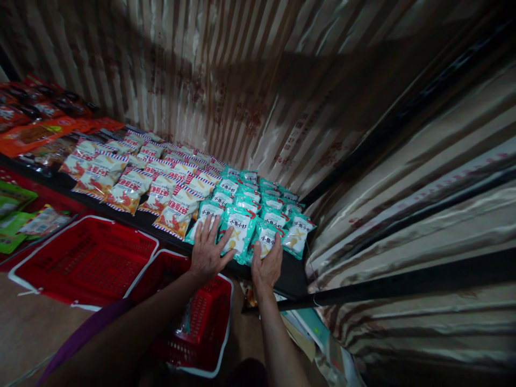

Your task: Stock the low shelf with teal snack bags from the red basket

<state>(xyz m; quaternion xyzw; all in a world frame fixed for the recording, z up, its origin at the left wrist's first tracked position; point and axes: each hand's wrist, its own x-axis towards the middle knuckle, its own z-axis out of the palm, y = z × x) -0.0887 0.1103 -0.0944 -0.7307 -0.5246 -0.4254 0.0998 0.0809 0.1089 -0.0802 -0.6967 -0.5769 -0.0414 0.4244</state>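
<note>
Rows of teal snack packets lie on a dark shelf in front of me. My left hand rests flat with spread fingers on the front teal packets. My right hand grips the near edge of another teal packet, fingers curled over it. Left of these lie rows of white and orange snack packets.
Two red plastic baskets sit below the shelf edge; the right basket holds a packet. Orange and dark packets fill the far left. Green packets lie lower left. Striped shiny curtains hang behind and to the right.
</note>
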